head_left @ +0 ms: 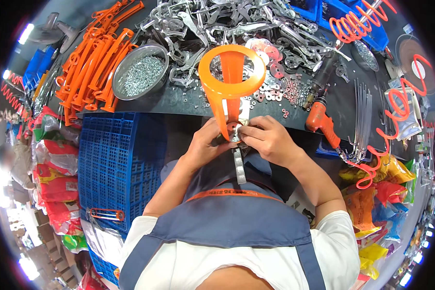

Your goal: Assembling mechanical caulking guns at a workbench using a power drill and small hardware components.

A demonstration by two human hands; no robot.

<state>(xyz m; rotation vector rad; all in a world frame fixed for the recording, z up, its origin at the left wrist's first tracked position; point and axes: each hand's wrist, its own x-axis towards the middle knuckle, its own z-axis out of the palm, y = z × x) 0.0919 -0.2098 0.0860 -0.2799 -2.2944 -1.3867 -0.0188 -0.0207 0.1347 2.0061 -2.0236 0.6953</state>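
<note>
An orange caulking gun frame stands in front of me, its wide ring toward the top and its narrower end at my hands. My left hand is closed round that narrow end, where a small round plate shows. From below the plate a grey metal handle hangs down toward my apron. My right hand has its thumb and fingers pinched against the plate from the right. What lies between those fingertips is too small and covered to make out.
Orange frames are heaped at left beside a metal bowl of small fasteners. Grey metal handles pile up at the back. Loose washers and nuts lie nearer. An orange power driver, coiled red hose and metal rods are at right.
</note>
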